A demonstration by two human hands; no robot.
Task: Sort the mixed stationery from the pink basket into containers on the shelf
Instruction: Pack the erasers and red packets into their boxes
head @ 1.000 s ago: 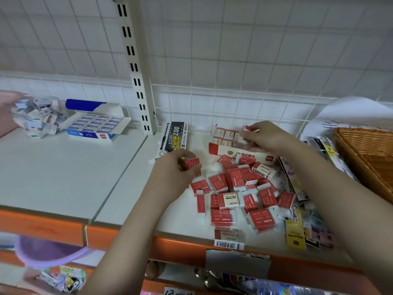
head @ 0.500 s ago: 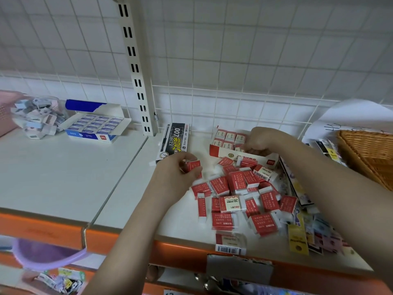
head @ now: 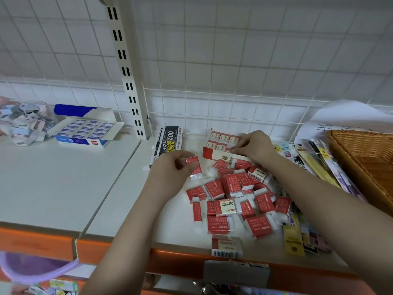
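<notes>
Left hand pinching red-sleeved erasers; right hand gripping one at the red display box, far of the loose pile ("2B" legible). Black "007" box left.

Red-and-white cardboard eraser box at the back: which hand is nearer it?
Right. The right hand reaches into the red-and-white cardboard eraser box; the left hand holds a red-sleeved eraser beside it.
</notes>
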